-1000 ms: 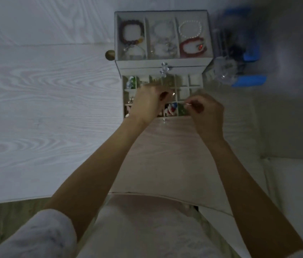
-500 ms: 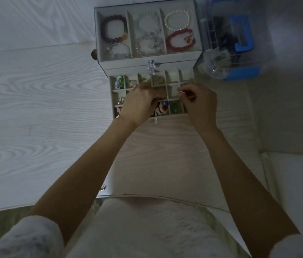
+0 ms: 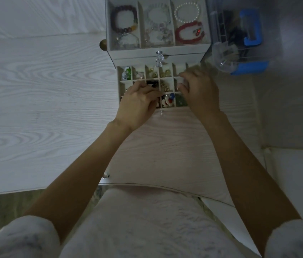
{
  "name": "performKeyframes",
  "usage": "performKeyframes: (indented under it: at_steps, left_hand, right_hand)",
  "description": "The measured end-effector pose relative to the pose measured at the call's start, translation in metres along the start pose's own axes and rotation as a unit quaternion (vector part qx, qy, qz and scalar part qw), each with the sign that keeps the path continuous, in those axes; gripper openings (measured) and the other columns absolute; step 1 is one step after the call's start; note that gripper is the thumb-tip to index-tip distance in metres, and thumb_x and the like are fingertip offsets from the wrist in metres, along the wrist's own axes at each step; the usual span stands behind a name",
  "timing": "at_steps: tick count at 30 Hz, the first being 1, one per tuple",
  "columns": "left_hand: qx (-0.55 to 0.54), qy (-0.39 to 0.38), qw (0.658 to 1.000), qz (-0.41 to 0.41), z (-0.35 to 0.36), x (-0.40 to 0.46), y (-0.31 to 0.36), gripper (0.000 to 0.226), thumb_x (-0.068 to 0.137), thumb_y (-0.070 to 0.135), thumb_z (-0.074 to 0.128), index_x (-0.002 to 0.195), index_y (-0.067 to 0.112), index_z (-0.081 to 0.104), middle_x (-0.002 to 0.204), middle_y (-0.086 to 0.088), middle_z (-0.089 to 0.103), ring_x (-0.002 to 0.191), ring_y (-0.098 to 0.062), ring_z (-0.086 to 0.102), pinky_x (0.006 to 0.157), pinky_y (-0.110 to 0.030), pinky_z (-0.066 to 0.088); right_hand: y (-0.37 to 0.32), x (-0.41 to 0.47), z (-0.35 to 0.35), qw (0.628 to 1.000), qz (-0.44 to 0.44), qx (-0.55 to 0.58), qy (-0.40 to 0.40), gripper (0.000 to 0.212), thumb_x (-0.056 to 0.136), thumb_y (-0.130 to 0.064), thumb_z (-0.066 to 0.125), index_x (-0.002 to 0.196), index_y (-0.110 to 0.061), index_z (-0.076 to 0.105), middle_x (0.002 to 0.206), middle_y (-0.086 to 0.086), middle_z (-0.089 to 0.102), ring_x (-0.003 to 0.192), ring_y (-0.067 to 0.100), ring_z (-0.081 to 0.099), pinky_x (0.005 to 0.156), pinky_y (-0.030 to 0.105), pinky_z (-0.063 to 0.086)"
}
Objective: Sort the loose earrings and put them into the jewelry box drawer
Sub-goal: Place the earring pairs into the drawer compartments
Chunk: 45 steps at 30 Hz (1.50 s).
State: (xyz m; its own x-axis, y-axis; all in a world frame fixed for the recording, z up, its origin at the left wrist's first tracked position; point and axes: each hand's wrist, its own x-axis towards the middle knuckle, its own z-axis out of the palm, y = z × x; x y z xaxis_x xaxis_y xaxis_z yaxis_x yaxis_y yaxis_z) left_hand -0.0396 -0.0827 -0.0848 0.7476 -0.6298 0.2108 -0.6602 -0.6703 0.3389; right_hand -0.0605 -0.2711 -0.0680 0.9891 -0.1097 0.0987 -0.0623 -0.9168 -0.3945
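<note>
While your left hand (image 3: pixel 139 103) rests curled over the pulled-out drawer (image 3: pixel 159 86) at its 8 o'clock corner, whether its fingers pinch anything cannot be told. Your right hand (image 3: pixel 198 90) sits at 3 o'clock, fingertips drawn together; contents hidden. Earrings (image 3: pixel 167 101) lie sorted in compartments. The jewelry box (image 3: pixel 157 53) top tray holds bracelets (image 3: pixel 123 19).

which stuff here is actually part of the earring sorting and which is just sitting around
Part of the job:
- open divided drawer of the jewelry box
- earrings in its compartments
- left hand and right hand, both over the drawer

Just lying about:
- bracelets in the box's top tray
- blue and clear container right of the box
- small brass knob left of the box
</note>
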Motion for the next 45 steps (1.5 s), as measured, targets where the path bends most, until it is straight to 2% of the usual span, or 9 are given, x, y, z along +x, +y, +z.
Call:
performKeyframes:
  at_steps: [4, 10, 15, 21, 27, 33, 35, 40, 45]
  left_hand:
    - [-0.026, 0.051, 0.998, -0.024, -0.028, -0.032, -0.001, 0.016, 0.086, 0.015, 0.058, 0.095, 0.014, 0.070, 0.087, -0.001, 0.069, 0.089, -0.022, 0.054, 0.075, -0.030, 0.044]
    - [-0.061, 0.155, 0.977, -0.130, -0.069, -0.135, -0.006, 0.014, 0.087, 0.010, 0.055, 0.084, 0.009, 0.069, 0.071, -0.001, 0.067, 0.070, -0.019, 0.059, 0.060, -0.030, 0.046]
    - [-0.028, 0.107, 0.951, -0.290, -0.063, -0.215, -0.008, 0.017, 0.086, 0.017, 0.054, 0.097, 0.014, 0.068, 0.089, 0.000, 0.069, 0.090, -0.019, 0.054, 0.073, -0.021, 0.040]
    - [-0.073, 0.068, 0.911, -0.401, -0.051, -0.270, -0.002, 0.043, 0.075, 0.017, 0.056, 0.118, 0.014, 0.058, 0.115, -0.007, 0.060, 0.103, -0.024, 0.049, 0.087, -0.024, 0.034]
    - [-0.125, 0.116, 0.894, -0.415, -0.044, -0.273, -0.001, 0.044, 0.075, 0.010, 0.071, 0.117, 0.017, 0.059, 0.111, -0.002, 0.058, 0.095, -0.012, 0.049, 0.087, -0.026, 0.039]
    - [-0.119, 0.092, 0.905, -0.398, -0.036, -0.266, -0.013, 0.041, 0.078, 0.013, 0.069, 0.118, 0.020, 0.061, 0.111, -0.008, 0.056, 0.095, -0.024, 0.057, 0.081, -0.030, 0.047]
    - [-0.112, 0.089, 0.909, -0.392, -0.035, -0.263, -0.016, 0.034, 0.079, 0.014, 0.069, 0.112, 0.018, 0.065, 0.108, -0.008, 0.057, 0.090, -0.025, 0.058, 0.076, -0.033, 0.050]
    - [-0.093, 0.083, 0.924, -0.362, -0.036, -0.257, -0.019, 0.017, 0.080, 0.015, 0.071, 0.097, 0.016, 0.072, 0.092, -0.003, 0.064, 0.077, -0.020, 0.061, 0.066, -0.030, 0.050]
    - [-0.100, 0.092, 0.928, -0.347, -0.039, -0.256, -0.019, 0.013, 0.078, 0.017, 0.073, 0.091, 0.016, 0.075, 0.083, -0.002, 0.066, 0.065, -0.015, 0.062, 0.063, -0.027, 0.052]
  right_hand:
    - [-0.014, -0.035, -0.011, 0.998, -0.029, 0.030, 0.048, 0.018, 0.087, -0.012, 0.051, 0.098, -0.007, 0.065, 0.098, 0.012, 0.062, 0.095, 0.029, 0.054, 0.082, 0.035, 0.041]
    - [-0.060, -0.109, 0.014, 0.992, -0.081, 0.099, -0.007, 0.022, 0.087, -0.011, 0.054, 0.106, -0.009, 0.066, 0.116, 0.013, 0.056, 0.110, 0.024, 0.040, 0.092, 0.031, 0.037]
    - [-0.100, -0.152, 0.050, 0.973, -0.113, 0.154, -0.127, 0.025, 0.084, -0.013, 0.063, 0.109, -0.011, 0.065, 0.112, 0.011, 0.056, 0.107, 0.025, 0.046, 0.084, 0.032, 0.047]
    - [-0.149, -0.174, 0.074, 0.945, -0.144, 0.167, -0.240, 0.051, 0.074, -0.014, 0.074, 0.121, -0.014, 0.052, 0.119, 0.010, 0.048, 0.107, 0.026, 0.052, 0.080, 0.036, 0.051]
    - [-0.162, -0.178, 0.084, 0.950, -0.176, 0.136, -0.219, 0.032, 0.077, -0.005, 0.070, 0.107, -0.008, 0.059, 0.101, 0.012, 0.056, 0.081, 0.029, 0.060, 0.062, 0.033, 0.049]
    - [-0.162, -0.184, 0.097, 0.947, -0.195, 0.140, -0.212, 0.011, 0.084, -0.001, 0.061, 0.092, -0.003, 0.067, 0.107, 0.010, 0.062, 0.095, 0.027, 0.062, 0.073, 0.042, 0.054]
    - [-0.160, -0.184, 0.098, 0.949, -0.209, 0.127, -0.199, 0.009, 0.083, 0.000, 0.062, 0.090, -0.002, 0.068, 0.106, 0.011, 0.063, 0.095, 0.027, 0.063, 0.072, 0.039, 0.055]
    - [-0.151, -0.185, 0.095, 0.955, -0.244, 0.072, -0.152, 0.015, 0.073, -0.001, 0.073, 0.087, -0.004, 0.068, 0.083, 0.011, 0.065, 0.068, 0.027, 0.062, 0.049, 0.030, 0.053]
    - [-0.136, -0.185, 0.086, 0.962, -0.237, 0.065, -0.120, 0.012, 0.076, -0.005, 0.071, 0.088, -0.009, 0.070, 0.081, 0.005, 0.065, 0.073, 0.024, 0.060, 0.052, 0.026, 0.049]
